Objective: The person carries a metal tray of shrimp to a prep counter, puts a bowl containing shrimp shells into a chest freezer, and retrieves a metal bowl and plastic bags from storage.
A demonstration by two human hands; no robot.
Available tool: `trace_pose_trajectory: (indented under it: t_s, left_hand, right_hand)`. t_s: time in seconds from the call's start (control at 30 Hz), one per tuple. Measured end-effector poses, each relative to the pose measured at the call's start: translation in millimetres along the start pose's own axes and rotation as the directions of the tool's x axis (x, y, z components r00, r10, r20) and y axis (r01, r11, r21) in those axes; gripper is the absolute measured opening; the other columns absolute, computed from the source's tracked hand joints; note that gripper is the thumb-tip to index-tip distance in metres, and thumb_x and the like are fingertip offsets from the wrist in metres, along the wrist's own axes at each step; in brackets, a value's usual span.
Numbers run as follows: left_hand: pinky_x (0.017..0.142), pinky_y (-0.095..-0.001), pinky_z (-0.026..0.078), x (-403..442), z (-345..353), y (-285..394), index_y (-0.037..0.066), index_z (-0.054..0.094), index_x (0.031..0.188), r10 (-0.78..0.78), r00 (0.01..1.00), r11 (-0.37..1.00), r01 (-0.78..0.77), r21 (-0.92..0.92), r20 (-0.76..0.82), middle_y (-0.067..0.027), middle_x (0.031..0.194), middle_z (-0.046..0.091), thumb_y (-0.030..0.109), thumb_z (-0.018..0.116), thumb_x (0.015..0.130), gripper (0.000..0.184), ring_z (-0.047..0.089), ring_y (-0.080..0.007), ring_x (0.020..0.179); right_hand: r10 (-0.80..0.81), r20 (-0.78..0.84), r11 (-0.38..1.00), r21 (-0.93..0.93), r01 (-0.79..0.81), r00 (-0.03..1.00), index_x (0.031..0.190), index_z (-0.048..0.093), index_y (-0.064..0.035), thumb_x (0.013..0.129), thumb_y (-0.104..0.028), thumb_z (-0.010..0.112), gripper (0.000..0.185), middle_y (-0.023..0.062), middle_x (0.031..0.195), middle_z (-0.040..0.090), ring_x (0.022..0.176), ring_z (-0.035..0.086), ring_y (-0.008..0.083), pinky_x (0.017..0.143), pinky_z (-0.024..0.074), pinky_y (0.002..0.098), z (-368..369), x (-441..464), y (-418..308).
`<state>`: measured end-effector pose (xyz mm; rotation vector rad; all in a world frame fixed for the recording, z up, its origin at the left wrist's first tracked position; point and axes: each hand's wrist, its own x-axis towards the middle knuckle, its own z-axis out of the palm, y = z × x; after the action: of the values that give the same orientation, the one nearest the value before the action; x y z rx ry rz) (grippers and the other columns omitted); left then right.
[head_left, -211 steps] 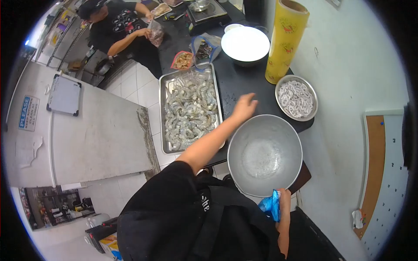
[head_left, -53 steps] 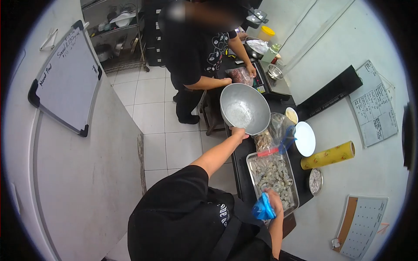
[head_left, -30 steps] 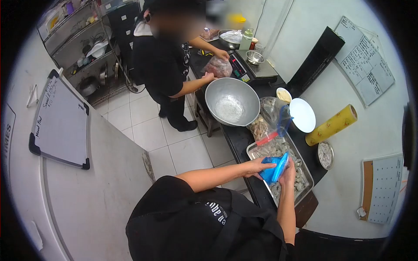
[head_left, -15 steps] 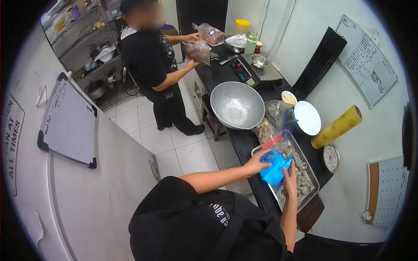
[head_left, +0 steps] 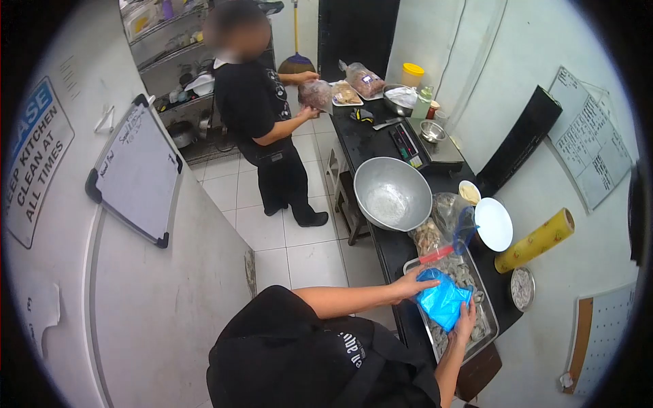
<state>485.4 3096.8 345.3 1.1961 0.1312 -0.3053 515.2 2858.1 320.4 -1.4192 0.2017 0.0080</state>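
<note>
Both of my hands hold a blue plastic packet (head_left: 443,299) above a metal tray (head_left: 491,326) of shrimp. My left hand (head_left: 408,284) grips its upper left side, and my right hand (head_left: 465,321) has its lower right side. Past the tray's far end lie a clear bag of light brown pieces (head_left: 427,238) with a red strip and another clear bag (head_left: 450,209) with a blue strip. A large grey metal bowl (head_left: 392,195) stands on the black counter beyond my left hand.
A co-worker (head_left: 265,115) stands at the far left of the counter, holding a bag of reddish contents (head_left: 315,96). Along the wall are a scale (head_left: 435,146), a white plate (head_left: 494,224), a yellow roll (head_left: 535,241) and a bowl of pale rings (head_left: 522,289).
The large bowl went from my left hand onto the counter. My left hand joined my right on the blue packet, now spread flatter. The co-worker lifted the reddish bag away from the scale.
</note>
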Motion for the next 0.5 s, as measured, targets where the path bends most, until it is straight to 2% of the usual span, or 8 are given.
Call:
trace_pose_trajectory:
  t_s: [0.03,0.1,0.13,0.27,0.33,0.4,0.43,0.5]
  left_hand:
    - [0.102,-0.0365,0.033,0.8,-2.2,0.2,0.006,0.029,0.14,0.011,1.0,1.0,-0.011,0.001,-0.01,-0.0119,0.134,0.044,0.05,0.068,0.078,0.085,0.042,-0.0246,0.123]
    - [0.103,-0.0404,0.033,2.2,-2.9,-8.8,0.004,0.034,0.137,-0.175,0.971,0.959,0.205,-0.195,0.16,-0.0127,0.134,0.045,0.051,0.066,0.079,0.082,0.042,-0.0245,0.123]
    - [0.102,-0.0432,0.034,4.7,-6.1,-13.4,0.006,0.039,0.134,-0.165,0.96,0.945,0.22,-0.243,0.228,-0.0113,0.13,0.048,0.052,0.066,0.078,0.078,0.045,-0.0235,0.121]
    - [0.098,-0.0416,0.039,-5.7,-8.5,-8.8,0.004,0.041,0.132,-0.227,0.964,0.957,0.247,-0.153,0.137,-0.0095,0.125,0.052,0.049,0.066,0.08,0.072,0.05,-0.0217,0.115]
    - [0.096,-0.0378,0.041,-15.8,-8.4,-3.8,0.002,0.043,0.13,-0.017,0.979,0.966,0.068,-0.249,0.203,-0.009,0.122,0.054,0.041,0.064,0.084,0.063,0.053,-0.0204,0.11]
    - [0.095,-0.0363,0.041,-7.3,-11.7,-9.1,0.001,0.044,0.129,0.009,0.986,0.979,0.025,-0.2,0.169,-0.0088,0.121,0.055,0.037,0.063,0.086,0.059,0.053,-0.0199,0.109]
    - [0.094,-0.0349,0.042,-1.1,-13.9,-12.7,0.0,0.045,0.128,0.04,0.99,0.988,-0.019,-0.151,0.137,-0.0086,0.119,0.056,0.033,0.062,0.088,0.054,0.053,-0.0193,0.108]
    - [0.093,-0.0332,0.042,-2.4,-9.5,-12.8,0.001,0.047,0.127,0.038,0.987,0.986,-0.012,-0.164,0.156,-0.0082,0.117,0.057,0.03,0.061,0.089,0.05,0.053,-0.0182,0.107]
  right_hand:
    - [-0.005,0.014,1.0,0.002,0.005,1.0,0.135,0.038,-0.0026,0.093,-0.01,0.051,0.045,0.0139,0.124,0.052,0.107,0.055,0.0231,0.091,0.0445,0.0356,3.5,0.1,-2.3]
    - [0.019,0.022,1.0,0.018,-0.02,1.0,0.134,0.039,-0.002,0.095,-0.017,0.048,0.042,0.0137,0.122,0.053,0.106,0.055,0.0229,0.09,0.0453,0.0352,8.1,-6.6,-6.9]
    - [0.018,0.029,1.0,0.017,-0.018,0.999,0.134,0.039,-0.002,0.095,-0.017,0.048,0.042,0.0137,0.122,0.053,0.106,0.055,0.0229,0.09,0.0453,0.0352,10.0,-5.5,-6.4]
    - [0.031,0.064,0.997,0.068,-0.035,0.997,0.129,0.044,-0.0011,0.096,-0.024,0.047,0.04,0.0122,0.117,0.055,0.103,0.056,0.0213,0.086,0.0473,0.0346,16.6,-2.7,-6.1]
    - [0.041,0.07,0.996,0.075,-0.046,0.997,0.127,0.045,-0.0009,0.096,-0.026,0.048,0.04,0.0116,0.116,0.056,0.1,0.057,0.0205,0.084,0.048,0.0342,15.2,-4.3,-3.0]
    - [0.001,0.03,0.996,-0.086,0.001,1.0,0.126,0.046,-0.0008,0.095,-0.024,0.05,0.039,0.0101,0.111,0.058,0.095,0.058,0.0187,0.08,0.0489,0.0331,12.5,4.7,9.6]
    - [0.002,0.028,0.996,-0.085,0.0,1.0,0.126,0.046,-0.0008,0.095,-0.024,0.05,0.039,0.0101,0.111,0.058,0.095,0.058,0.0187,0.08,0.0489,0.0331,9.1,10.8,16.7]
    - [-0.007,0.107,0.981,-0.193,0.028,0.994,0.125,0.047,-0.0007,0.093,-0.02,0.054,0.038,0.0092,0.107,0.06,0.091,0.058,0.0175,0.08,0.0482,0.0321,-3.3,15.8,31.0]
